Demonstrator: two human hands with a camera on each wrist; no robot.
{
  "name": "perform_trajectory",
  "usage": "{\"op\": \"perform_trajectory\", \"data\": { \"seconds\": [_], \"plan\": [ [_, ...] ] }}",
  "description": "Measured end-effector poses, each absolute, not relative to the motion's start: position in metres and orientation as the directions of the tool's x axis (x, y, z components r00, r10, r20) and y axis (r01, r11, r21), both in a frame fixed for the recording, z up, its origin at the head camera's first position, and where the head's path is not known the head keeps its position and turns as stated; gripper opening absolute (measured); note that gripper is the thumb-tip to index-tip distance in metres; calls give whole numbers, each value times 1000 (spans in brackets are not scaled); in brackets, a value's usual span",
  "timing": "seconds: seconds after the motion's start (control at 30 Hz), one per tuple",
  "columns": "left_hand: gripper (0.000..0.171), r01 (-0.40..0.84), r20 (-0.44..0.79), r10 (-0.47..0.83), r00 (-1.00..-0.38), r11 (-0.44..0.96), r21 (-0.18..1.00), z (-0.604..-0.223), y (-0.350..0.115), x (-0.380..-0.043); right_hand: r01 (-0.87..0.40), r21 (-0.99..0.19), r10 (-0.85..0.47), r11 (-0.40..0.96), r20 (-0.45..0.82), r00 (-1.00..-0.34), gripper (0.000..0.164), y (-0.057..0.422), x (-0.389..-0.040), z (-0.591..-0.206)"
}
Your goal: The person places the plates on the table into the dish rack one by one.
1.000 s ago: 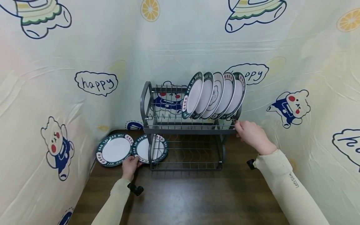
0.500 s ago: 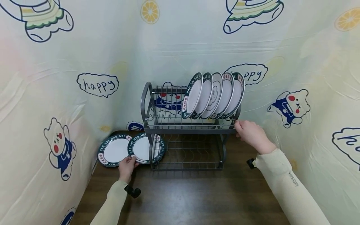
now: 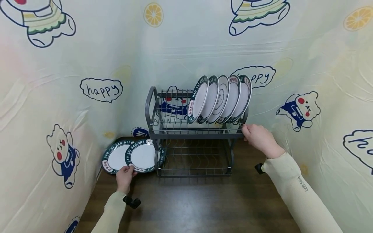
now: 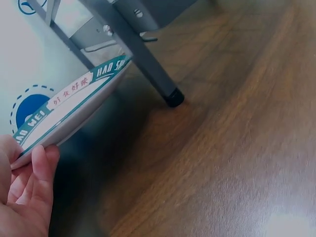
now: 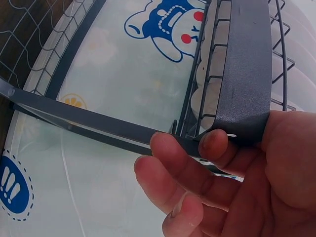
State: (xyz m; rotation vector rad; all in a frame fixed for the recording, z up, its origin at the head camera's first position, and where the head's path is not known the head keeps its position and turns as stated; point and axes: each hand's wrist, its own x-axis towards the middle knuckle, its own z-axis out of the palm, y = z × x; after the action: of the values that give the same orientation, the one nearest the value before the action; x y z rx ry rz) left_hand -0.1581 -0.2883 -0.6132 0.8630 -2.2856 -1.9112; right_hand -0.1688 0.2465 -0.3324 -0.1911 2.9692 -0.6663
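Note:
My left hand (image 3: 124, 178) pinches the near rim of a white plate (image 3: 142, 156) with a green lettered border. In the left wrist view the plate (image 4: 74, 106) tilts up off the table, thumb above and fingers below. Its right side passes behind the left leg of a grey two-tier dish rack (image 3: 195, 136). Another such plate (image 3: 113, 158) lies partly under it, at the far left. My right hand (image 3: 262, 139) grips the front right corner of the rack's upper tier; the right wrist view shows its fingers curled beside the frame (image 5: 244, 69).
Several plates (image 3: 199, 100) stand upright on the right part of the upper tier. The lower tier (image 3: 193, 161) holds no plates. Patterned cloth (image 3: 180, 45) hangs behind and at both sides of the brown wooden table (image 3: 192, 204).
My left hand has moved left and slightly toward me, drawing the plate out from behind the rack leg and over the other plate. My right hand stays on the rack.

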Motion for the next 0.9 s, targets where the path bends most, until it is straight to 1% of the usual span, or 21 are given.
{"op": "perform_trajectory", "data": {
  "seconds": [0.27,0.67,0.9],
  "plan": [
    [27,-316,-249,-463,-851,72,946,-608,-297,-147,-92,-422,-132,902,-67,-989,53,246,-168,-332],
    [30,-360,-253,-503,-826,127,924,-601,-316,-134,-94,-438,-140,894,-74,-987,50,248,-167,-335],
    [31,-386,-261,-533,-805,136,912,-594,-321,-124,-103,-437,-147,893,-67,-987,50,247,-166,-334]
  ]
}}
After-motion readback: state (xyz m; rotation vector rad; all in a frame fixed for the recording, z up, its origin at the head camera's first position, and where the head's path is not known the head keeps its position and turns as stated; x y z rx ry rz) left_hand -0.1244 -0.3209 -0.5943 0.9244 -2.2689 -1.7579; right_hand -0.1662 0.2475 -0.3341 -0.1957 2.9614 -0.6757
